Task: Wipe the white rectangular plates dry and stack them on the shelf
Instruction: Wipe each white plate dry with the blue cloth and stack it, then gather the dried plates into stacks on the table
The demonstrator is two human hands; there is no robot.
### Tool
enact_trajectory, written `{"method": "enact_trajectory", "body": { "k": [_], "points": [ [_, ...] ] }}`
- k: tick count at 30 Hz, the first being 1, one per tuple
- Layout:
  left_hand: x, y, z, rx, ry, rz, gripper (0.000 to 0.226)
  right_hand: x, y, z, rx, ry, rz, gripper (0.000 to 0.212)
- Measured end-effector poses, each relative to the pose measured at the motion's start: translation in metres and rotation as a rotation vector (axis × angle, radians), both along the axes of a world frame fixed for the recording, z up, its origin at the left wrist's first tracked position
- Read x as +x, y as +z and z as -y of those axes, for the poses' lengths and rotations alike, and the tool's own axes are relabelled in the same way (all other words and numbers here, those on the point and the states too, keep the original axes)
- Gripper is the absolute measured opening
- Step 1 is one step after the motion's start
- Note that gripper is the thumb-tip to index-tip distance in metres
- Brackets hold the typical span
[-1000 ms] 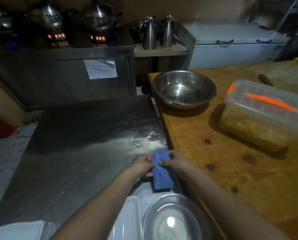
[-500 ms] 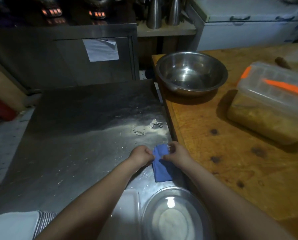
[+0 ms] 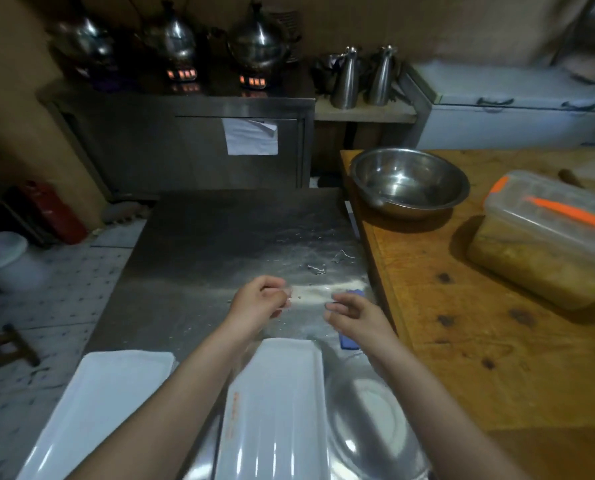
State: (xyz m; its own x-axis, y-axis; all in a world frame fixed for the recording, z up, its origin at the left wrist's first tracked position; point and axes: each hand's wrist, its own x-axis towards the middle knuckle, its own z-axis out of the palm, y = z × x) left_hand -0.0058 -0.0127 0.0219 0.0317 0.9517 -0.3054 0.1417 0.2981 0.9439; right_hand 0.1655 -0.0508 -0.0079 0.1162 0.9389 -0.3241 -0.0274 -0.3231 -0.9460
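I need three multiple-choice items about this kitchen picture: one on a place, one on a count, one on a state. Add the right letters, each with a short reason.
1. Where does the blue cloth lie? A on the wooden table; B on the steel table; C on a plate.
2. How many white rectangular plates show? A one; B two; C four.
3. The steel bowl is: A upside down; B full of plates; C upright and empty.
Key: 1 B, it lies on steel, partly under the right hand; 2 B, two lie nearest the camera; 3 C, its bare inside shows.
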Motion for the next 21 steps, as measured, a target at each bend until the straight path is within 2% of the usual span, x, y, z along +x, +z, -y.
{"method": "enact_trajectory", "body": {
  "k": [7, 14, 21],
  "points": [
    [-0.090, 0.020, 0.055, 0.097, 0.037, 0.044, 0.011, -0.083, 0.023, 0.046, 0.085, 0.026, 0.004, 0.041],
    [-0.198, 0.027, 0.103, 0.199, 0.010, -0.003, 0.010, -0.182, 0.027, 0.098, 0.148, 0.032, 0.002, 0.044],
    [-0.277, 0.007, 0.140, 0.235, 0.070, -0.111, 0.011, -0.250, -0.004, 0.130, 0.108, 0.064, 0.161, 0.055]
  ]
}}
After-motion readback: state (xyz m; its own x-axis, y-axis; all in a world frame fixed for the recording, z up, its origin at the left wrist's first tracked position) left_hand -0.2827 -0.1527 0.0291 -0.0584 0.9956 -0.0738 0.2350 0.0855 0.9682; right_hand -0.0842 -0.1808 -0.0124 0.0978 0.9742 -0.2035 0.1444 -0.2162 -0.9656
